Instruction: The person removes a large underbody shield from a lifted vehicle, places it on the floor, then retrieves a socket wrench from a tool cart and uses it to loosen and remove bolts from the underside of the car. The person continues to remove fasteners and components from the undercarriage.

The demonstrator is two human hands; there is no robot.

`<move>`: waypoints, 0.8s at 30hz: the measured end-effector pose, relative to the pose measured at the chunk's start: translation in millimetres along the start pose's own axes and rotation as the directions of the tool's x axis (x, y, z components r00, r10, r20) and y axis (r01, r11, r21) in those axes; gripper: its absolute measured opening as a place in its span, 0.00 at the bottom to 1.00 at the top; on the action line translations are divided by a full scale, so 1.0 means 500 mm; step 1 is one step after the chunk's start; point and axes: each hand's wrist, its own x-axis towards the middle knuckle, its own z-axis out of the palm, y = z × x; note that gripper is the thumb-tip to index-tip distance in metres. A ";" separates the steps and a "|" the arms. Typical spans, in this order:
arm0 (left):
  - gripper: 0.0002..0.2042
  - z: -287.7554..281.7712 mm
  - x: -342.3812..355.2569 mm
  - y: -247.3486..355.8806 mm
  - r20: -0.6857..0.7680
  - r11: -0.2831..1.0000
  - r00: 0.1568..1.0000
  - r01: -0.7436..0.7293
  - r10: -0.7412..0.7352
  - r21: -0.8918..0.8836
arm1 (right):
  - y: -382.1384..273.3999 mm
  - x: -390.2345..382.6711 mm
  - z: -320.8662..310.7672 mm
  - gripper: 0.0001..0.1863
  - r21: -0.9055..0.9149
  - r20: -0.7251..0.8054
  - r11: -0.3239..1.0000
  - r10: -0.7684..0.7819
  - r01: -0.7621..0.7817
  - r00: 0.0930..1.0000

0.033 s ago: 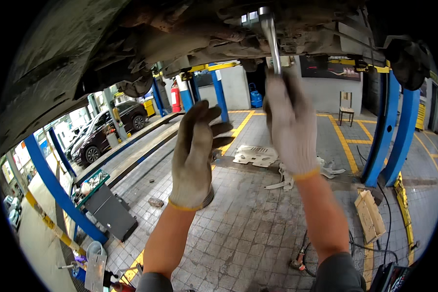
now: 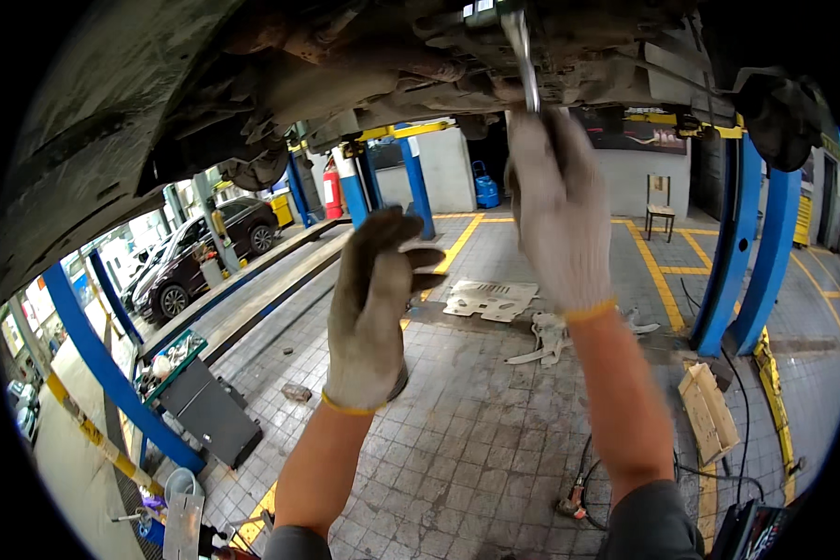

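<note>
Overhead spreads the dark, dirty underside of a raised vehicle (image 2: pixel 373 84). My right hand (image 2: pixel 562 215), in a whitish knit glove with a yellow cuff, is closed round the handle of a shiny chrome ratchet wrench (image 2: pixel 525 67). The wrench points up into the underbody; its upper end is at the picture's top edge, and what it fits onto cannot be made out. My left hand (image 2: pixel 369 308), in a matching glove with darkened fingers, is raised to the left of it, fingers apart and holding nothing.
Blue lift posts stand at the left (image 2: pixel 112 355) and right (image 2: pixel 739 243). On the tiled floor lie a pale metal plate (image 2: pixel 490 301), white brackets (image 2: pixel 541 338), an open wooden box (image 2: pixel 709 413) and a black hose (image 2: pixel 745 411). A grey tool cabinet (image 2: pixel 210 411) stands left; a dark car (image 2: pixel 201 252) is parked beyond.
My right hand has moved slightly upward with the ratchet wrench, whose head now runs further out at the top edge. My left hand has shifted a little down, still empty.
</note>
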 end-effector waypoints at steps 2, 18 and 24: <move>0.27 -0.032 -0.016 -0.025 0.129 0.999 0.992 -0.007 0.000 0.051 | 0.011 0.065 0.022 0.24 -0.093 -0.106 0.982 -0.173 0.164 0.979; 0.22 -0.132 0.004 -0.137 0.210 0.991 0.969 0.134 -0.128 -0.018 | -0.018 0.150 0.091 0.25 -0.244 -0.233 0.965 -0.152 0.093 0.961; 0.21 -0.106 0.029 -0.134 0.250 0.989 0.963 0.125 -0.102 -0.078 | -0.020 0.142 0.121 0.26 -0.342 -0.279 0.939 -0.144 0.042 0.949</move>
